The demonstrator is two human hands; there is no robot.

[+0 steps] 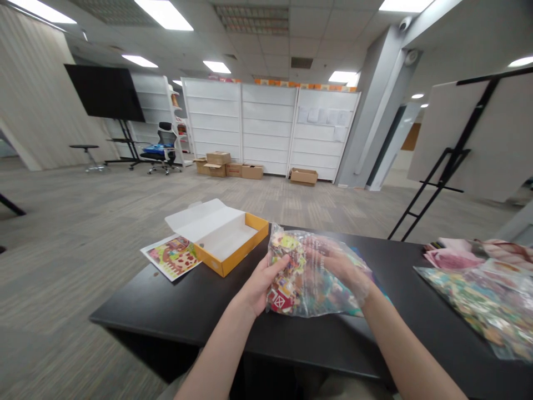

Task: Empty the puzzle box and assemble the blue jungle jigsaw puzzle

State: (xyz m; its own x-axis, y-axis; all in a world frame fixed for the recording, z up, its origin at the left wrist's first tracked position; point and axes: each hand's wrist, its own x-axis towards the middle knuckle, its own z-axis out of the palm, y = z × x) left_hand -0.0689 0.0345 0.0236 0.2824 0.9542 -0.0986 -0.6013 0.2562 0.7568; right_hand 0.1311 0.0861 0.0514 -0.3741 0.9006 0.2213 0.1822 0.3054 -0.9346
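A clear plastic bag (310, 297) full of small colourful pieces, which look like jigsaw puzzle pieces, lies at the front of the black table. My left hand (268, 278) is closed on the bag's left end, thumb on top, with pieces bunched under the plastic there. My right hand (333, 258) reaches into the bag from the right, up to the wrist. Through the plastic its fingers look stretched out leftward over the pieces; their tips are blurred. Left of the bag stands an open yellow box (233, 253) with a white inside and its lid folded back.
A printed picture sheet (174, 258) lies partly under the box. On the right are another clear bag of pieces (487, 305) and folded pink cloth (453, 253). The black table (175, 311) has its left edge near the box. Cardboard boxes (216, 164) stand by far shelves.
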